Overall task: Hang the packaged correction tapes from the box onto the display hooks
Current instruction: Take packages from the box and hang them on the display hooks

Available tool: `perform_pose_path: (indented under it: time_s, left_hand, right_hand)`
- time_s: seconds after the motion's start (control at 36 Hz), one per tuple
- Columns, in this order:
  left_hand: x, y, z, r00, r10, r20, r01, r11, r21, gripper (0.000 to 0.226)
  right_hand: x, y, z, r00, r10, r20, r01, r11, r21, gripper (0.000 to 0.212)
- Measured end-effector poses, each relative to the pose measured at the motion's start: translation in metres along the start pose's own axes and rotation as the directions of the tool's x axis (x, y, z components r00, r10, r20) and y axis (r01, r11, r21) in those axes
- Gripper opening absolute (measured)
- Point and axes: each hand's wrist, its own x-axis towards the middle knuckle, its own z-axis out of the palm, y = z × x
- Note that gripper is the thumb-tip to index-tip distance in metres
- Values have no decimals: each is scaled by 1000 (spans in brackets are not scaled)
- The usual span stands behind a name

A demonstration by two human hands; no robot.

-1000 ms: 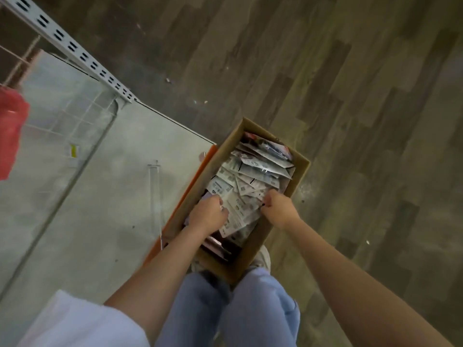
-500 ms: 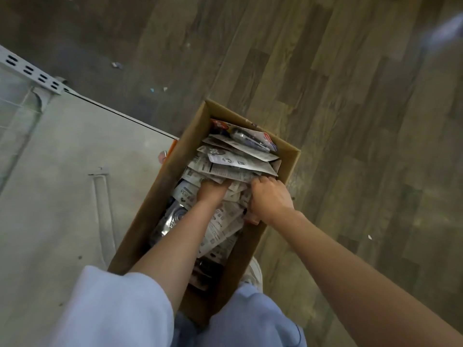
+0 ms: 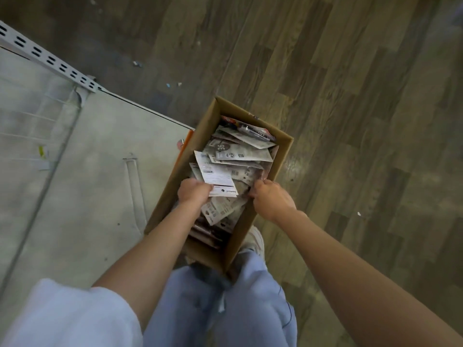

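1. At the far left a white slotted upright (image 3: 53,64) is seen, running down to a pale grey shelf base (image 3: 100,176) that fills the left side of the view

2. A white sleeve (image 3: 67,316) is seen at the lower left, with the bare forearm reaching up into the box

3. The left hand (image 3: 194,194) is closed around the near end of one packaged correction tape (image 3: 215,176) – the white card back is turned upward and is raised above the pile

4. A cardboard box (image 3: 281,156) is set on the floor against the shelf base, just ahead of the legs in light blue trousers (image 3: 225,304); it is filled with more packaged correction tapes (image 3: 240,154), lying flat and overlapping

5. The right hand (image 3: 271,199) is curled, its fingertips pressed among the packages at the box's right wall – whether one is pinched cannot be told

6. To the right, a wood-pattern floor (image 3: 363,121) is spread, and a pale shoe (image 3: 255,240) is partly seen beside the box
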Motion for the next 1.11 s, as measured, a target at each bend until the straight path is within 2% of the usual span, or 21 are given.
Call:
perform_pose_path:
  time_s: [0.08,0.17,0.25,0.36,0.42,0.47,0.53,0.67,0.72,0.83,0.94,1.03,1.11]
  left_hand:
    - [-49,8,-32,1000,28,6,-28,999,-22,16]
    - [-92,15,-60,999,42,30,-40,998,-53,2]
    - [-125,22,-86,991,97,94,-92,994,-57,12]
    - [-167,39,-115,969,182,168,-171,982,-79,14]
    - [-188,47,-128,951,237,201,-221,970,-99,17]
    - [-207,54,-140,927,292,234,-271,955,-118,20]
    - [-225,60,-150,905,332,265,-321,943,-83,20]
    - [-264,65,-177,896,383,224,-377,923,-72,16]
    - [-278,64,-188,904,387,182,-377,922,-84,14]
    - [-302,58,-210,931,352,97,-332,926,-179,33]
    - [-326,46,-232,925,369,94,-348,920,-182,20]
    - [-347,28,-251,916,389,92,-362,905,-226,18]
    - [-374,5,-271,910,399,114,-340,874,-347,18]
  right_hand:
    - [-34,-12,-15,999,13,33,-16,995,101,37]
    - [-65,-25,-32,999,28,33,-33,982,186,27]
    - [-92,-39,-53,999,42,28,-49,950,309,23]
    - [-122,-60,-80,998,31,48,-52,850,525,42]
    - [-134,-71,-91,997,43,63,-73,781,620,47]
    - [-144,-81,-99,994,57,91,-105,667,737,47]
    - [-154,-90,-105,991,43,126,-130,527,840,43]
    - [-182,-113,-123,988,-51,148,-124,318,940,24]
    - [-196,-124,-129,987,-92,135,-102,296,950,22]
    - [-227,-145,-140,990,-120,75,-36,299,954,15]
    - [-261,-164,-140,980,-198,-10,79,340,937,13]
    - [-293,-179,-130,965,-255,-58,137,308,942,13]
    - [-329,-196,-110,947,-308,-90,178,271,946,14]
